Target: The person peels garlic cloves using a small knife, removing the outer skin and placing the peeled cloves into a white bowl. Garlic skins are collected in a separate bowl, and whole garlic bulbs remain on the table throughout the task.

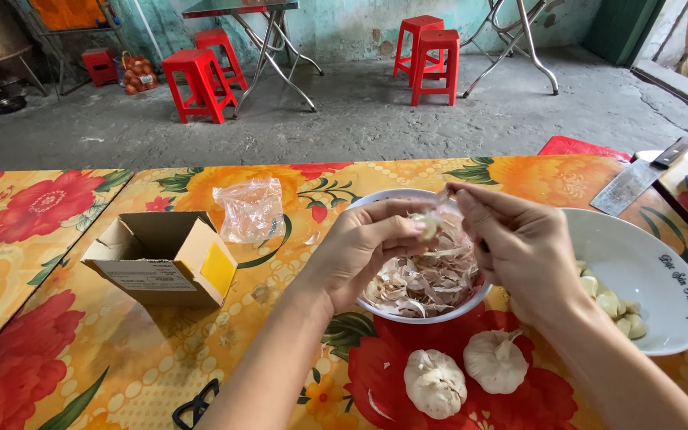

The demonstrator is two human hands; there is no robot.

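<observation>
Two hands peel a garlic clove (428, 225) at frame centre, above the bowl of skins (384, 306).
Left hand (360, 251) pinches the clove; right hand (519, 247) is closed on peel; a slip could drop it among the skins.

Glossy floral plastic tablecloth (81, 350); matt brown cardboard box (161, 259) centre-left; crinkled clear plastic bag (250, 209); papery garlic skins (428, 279) in a smooth glazed bowl (384, 199).

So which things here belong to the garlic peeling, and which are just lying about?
In use: left hand and right hand at a garlic clove; bowl of skins; white bowl of peeled cloves; two garlic bulbs.

Lying about: cardboard box; plastic bag; cleaver; red stools.
</observation>
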